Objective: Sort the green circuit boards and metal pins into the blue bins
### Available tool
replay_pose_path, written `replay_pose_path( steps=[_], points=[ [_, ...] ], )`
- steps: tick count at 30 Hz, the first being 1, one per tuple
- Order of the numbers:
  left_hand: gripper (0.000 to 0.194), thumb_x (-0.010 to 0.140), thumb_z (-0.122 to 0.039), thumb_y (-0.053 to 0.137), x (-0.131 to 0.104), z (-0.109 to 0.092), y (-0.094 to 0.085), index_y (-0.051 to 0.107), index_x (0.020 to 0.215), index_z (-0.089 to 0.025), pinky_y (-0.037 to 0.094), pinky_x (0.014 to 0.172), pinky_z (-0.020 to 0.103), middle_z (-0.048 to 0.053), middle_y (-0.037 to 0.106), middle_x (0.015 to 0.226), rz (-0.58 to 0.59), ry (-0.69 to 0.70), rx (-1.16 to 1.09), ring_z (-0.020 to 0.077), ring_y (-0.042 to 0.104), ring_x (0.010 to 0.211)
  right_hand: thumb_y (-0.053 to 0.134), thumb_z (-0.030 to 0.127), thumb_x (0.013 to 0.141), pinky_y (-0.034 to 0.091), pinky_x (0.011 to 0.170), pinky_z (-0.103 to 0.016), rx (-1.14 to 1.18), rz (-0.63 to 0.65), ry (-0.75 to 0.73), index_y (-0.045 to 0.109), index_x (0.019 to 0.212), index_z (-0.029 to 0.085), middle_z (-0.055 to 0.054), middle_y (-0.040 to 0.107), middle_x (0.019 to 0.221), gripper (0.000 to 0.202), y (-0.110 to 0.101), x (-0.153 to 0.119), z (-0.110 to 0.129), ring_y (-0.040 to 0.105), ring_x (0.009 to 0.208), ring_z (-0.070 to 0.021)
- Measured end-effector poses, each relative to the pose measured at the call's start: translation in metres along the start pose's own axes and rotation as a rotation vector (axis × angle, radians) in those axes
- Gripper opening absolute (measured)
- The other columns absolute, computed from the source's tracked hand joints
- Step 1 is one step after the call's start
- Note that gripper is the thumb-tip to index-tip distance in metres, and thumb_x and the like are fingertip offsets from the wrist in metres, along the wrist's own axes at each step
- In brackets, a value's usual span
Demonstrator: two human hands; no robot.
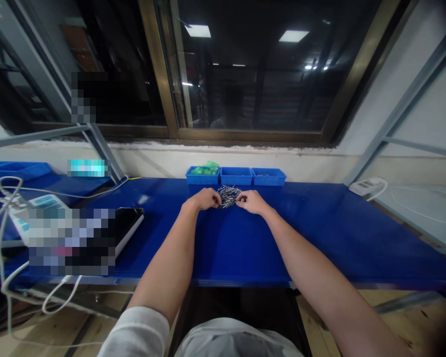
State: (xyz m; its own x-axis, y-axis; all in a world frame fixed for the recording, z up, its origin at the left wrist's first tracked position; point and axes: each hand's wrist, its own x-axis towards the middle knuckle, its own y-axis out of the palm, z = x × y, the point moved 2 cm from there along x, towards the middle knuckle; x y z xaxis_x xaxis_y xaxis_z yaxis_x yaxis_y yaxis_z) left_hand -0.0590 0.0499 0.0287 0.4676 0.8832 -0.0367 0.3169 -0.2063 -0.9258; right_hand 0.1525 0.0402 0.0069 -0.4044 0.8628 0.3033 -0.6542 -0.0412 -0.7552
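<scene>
A heap of small, slim metal pieces [229, 196], silvery and dark, lies on the blue tabletop [238, 248] between my two hands. Bent inward at the heap's left edge, my left hand [207, 199] has its fingers closed, touching the pieces. My right hand [253, 202] is at the right edge with thumb and fingertips pinched together. Whatever either hand grips is too small to make out. Just behind the heap stand three blue bins: the left bin [202, 181] holds green plastic material [207, 169], beside the middle bin [236, 178] and the right bin [269, 179], where a thin metal piece shows.
On the left lie a dark device with a pale edge [130, 223], partly blurred, and looping white cables [2, 248]. A white power strip [367, 186] sits at the right end. Grey metal frame posts [106, 153] rise at both sides, before a window [252, 79].
</scene>
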Motion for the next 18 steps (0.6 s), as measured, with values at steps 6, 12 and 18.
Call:
replay_pose_path(
  steps=[6,12,18],
  points=[
    [0.022,0.063,-0.020,0.065,0.004,0.007,0.004,0.073,0.083,-0.020,0.040,0.065,0.019,-0.001,0.067,0.077,-0.028,0.037,-0.010,0.0131,0.060,0.074,0.059,0.024,0.070,0.038,0.055,-0.021,-0.033,0.004,0.006,0.067,0.068,0.017,-0.001,0.064,0.062,0.011,0.001,-0.001,0.003,0.055,0.057,-0.0109],
    [0.018,0.066,-0.023,0.062,0.005,0.010,0.007,0.071,0.082,-0.020,0.041,0.067,0.020,0.000,0.066,0.078,0.002,0.059,-0.020,0.0137,0.058,0.073,0.059,0.023,0.069,0.038,0.055,-0.022,-0.033,0.005,0.009,0.067,0.066,0.018,-0.001,0.065,0.063,0.010,0.000,-0.001,0.005,0.055,0.056,-0.0111],
    [0.017,0.072,-0.021,0.054,-0.002,0.001,0.001,0.068,0.081,-0.017,0.042,0.071,0.021,0.003,0.064,0.085,-0.069,0.105,-0.027,0.0146,0.057,0.077,0.059,0.023,0.069,0.038,0.056,-0.022,0.002,-0.022,-0.004,0.066,0.066,0.017,-0.001,0.064,0.063,0.009,0.000,-0.001,0.005,0.055,0.057,-0.0112]
  ],
)
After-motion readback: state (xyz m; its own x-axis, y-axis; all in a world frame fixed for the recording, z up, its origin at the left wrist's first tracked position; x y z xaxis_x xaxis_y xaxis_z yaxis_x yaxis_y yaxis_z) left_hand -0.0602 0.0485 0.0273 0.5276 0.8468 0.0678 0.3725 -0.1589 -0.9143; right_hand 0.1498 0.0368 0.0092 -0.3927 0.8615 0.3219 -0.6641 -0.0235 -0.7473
